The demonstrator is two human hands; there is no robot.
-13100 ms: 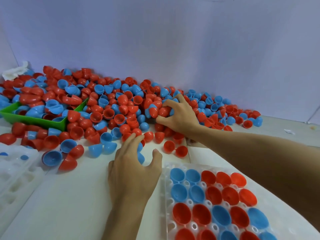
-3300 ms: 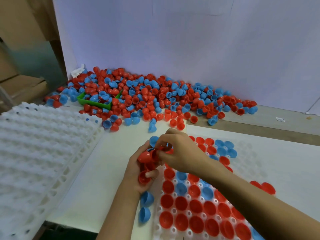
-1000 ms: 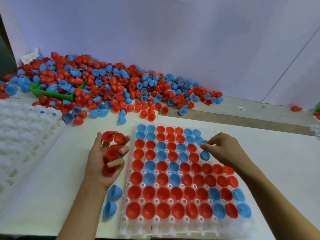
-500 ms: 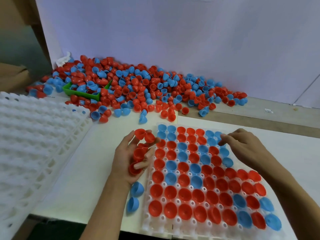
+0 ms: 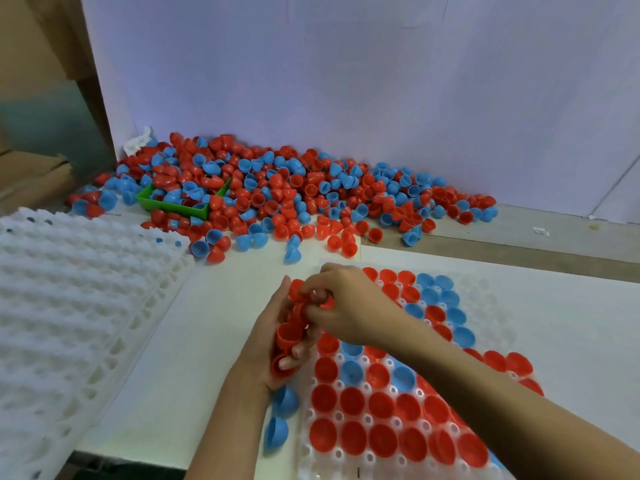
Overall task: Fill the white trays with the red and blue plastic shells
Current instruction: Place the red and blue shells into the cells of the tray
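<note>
Table (image 5: 214,327): right hand (image 5: 349,306) back (off tray (image 5: 485,306)), pinching left hand (image 5: 273,341)'s clenched red shells (image 5: 291,336).

From my remote seat this reads as a small packing or assembly workshop, not a home. A heap of red and blue shells (image 5: 294,192) lies loose on the bench against a plain white wall (image 5: 346,81). Stacked white trays (image 5: 69,323) wait at the left, a green bin (image 5: 173,209) sits in the heap, and brown cardboard (image 5: 31,174) stands beyond the bench's left end.
</note>
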